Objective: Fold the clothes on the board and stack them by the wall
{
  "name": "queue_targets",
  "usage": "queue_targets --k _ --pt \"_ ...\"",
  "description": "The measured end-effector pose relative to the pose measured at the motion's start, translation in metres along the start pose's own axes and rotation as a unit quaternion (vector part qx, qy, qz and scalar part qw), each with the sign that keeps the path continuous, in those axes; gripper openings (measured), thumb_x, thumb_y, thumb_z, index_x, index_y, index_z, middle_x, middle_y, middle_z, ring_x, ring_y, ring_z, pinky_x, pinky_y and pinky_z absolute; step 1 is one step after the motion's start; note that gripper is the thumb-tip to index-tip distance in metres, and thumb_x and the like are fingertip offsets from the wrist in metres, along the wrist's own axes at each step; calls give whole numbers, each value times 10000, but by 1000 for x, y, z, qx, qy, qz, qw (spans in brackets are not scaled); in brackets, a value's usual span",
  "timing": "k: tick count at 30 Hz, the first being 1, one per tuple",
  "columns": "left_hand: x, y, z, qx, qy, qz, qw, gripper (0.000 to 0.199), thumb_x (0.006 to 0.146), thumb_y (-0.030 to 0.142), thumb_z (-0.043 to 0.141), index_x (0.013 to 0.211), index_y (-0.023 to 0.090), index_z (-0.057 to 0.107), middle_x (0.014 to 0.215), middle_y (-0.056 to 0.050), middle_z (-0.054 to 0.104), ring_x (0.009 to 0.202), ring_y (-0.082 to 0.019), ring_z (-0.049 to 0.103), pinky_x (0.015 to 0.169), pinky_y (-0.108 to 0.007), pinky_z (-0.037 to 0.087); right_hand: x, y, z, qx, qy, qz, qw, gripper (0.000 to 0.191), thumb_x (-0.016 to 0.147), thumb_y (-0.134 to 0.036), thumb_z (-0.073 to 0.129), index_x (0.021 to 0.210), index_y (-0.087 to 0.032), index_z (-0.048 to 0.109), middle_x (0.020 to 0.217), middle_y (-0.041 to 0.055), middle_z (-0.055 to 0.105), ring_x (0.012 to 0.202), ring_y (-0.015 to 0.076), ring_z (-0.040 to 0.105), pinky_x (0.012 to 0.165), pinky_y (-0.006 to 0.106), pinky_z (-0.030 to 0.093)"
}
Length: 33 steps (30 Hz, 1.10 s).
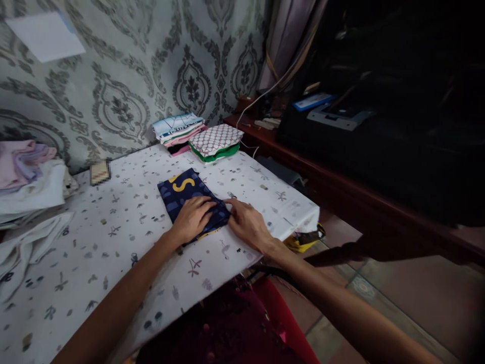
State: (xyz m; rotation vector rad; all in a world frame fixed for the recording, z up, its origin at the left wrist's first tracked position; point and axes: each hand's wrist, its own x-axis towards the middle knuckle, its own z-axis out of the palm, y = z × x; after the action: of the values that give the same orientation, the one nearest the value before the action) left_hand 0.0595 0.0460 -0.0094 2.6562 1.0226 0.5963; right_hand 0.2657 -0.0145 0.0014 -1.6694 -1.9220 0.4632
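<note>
A dark blue folded cloth [170, 197] with a yellow letter S lies on the white patterned tabletop [151, 283]. My left hand [193, 217] rests on the cloth's near part, its fingers apart and lying fairly flat. At the cloth's right edge is my right hand [248, 222], with thumb and index finger pinched on the dark blue fabric. Parts of the near half of the cloth are hidden under my hands.
Folded clothes stand in two stacks, one bluish on top [178, 126] and one white and green [215, 141], at the back. Loose clothes [30, 182] lie at the left. A small card [100, 172] is near the wall. A dark red wooden desk [322, 187] stands right.
</note>
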Motion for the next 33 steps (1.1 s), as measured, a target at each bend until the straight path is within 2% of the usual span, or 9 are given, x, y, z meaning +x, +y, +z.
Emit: queue_targets --k 5,10,13,17,21,23,24,27,33 --pt "1 6 -3 22 -4 -7 1000 307 948 199 497 1218 188 644 1286 -148 638 1205 -298 579 1008 -487 466 38 -13 -6 51 25 -86 995 285 866 -223 499 1066 -213 702 1039 96 695 984 252 636 892 395 490" --pt "4 11 -6 32 -15 -14 999 313 954 188 477 1196 125 665 1261 -202 660 1217 -359 588 1057 -525 447 122 -52 38 161 -4 -162 973 315 887 -247 540 1150 -222 712 1250 98 691 1277 278 550 1137 457 369" --pt "2 16 -4 17 -26 -23 999 342 946 177 474 1238 137 648 1300 -190 650 1252 -342 580 1108 -509 421 155 -64 68 66 -82 -143 984 425 939 -240 469 1323 -137 617 1445 136 571 1417 264 431 1199 453 287" --pt "-7 10 -15 -28 -47 -13 998 299 886 187 567 1159 194 689 1246 -119 698 1221 -287 613 1097 -412 449 160 -58 86 -68 -131 -145 978 511 1004 -270 367 1459 -58 470 1575 171 401 1493 264 306 1227 462 212" --pt "-11 -42 -51 -200 -1 -81 976 212 915 270 519 969 224 719 971 -25 768 908 -193 705 851 -288 537 155 -50 91 -139 -130 -167 967 553 1034 -332 323 1509 -61 405 1594 149 373 1510 260 263 1231 453 204" --pt "-8 -82 -69 -193 90 -159 964 234 916 259 469 988 196 682 936 -48 741 882 -200 671 834 -316 517 154 -49 93 -145 -122 -174 966 561 1042 -362 304 1511 -72 407 1587 140 389 1504 255 279 1227 453 220" --pt "-5 -102 -74 -190 159 -235 940 166 867 252 526 920 203 675 877 -31 723 860 -198 653 828 -313 504 154 -50 94 -144 -116 -177 967 564 1045 -375 292 1511 -79 408 1583 136 399 1500 251 290 1225 451 226" --pt "2 -146 -77 -203 192 -288 916 125 810 244 562 892 190 641 802 -16 667 804 -187 619 793 -306 483 154 -50 95 -143 -106 -178 968 573 1051 -400 270 1514 -92 407 1577 133 412 1491 249 310 1221 451 233" --pt "9 -159 -59 -245 148 -265 921 248 838 269 541 1046 171 635 622 50 485 599 -139 487 619 -251 398 154 -48 95 -149 -110 -184 965 591 1051 -422 264 1523 -92 397 1581 141 402 1498 266 294 1219 461 228"
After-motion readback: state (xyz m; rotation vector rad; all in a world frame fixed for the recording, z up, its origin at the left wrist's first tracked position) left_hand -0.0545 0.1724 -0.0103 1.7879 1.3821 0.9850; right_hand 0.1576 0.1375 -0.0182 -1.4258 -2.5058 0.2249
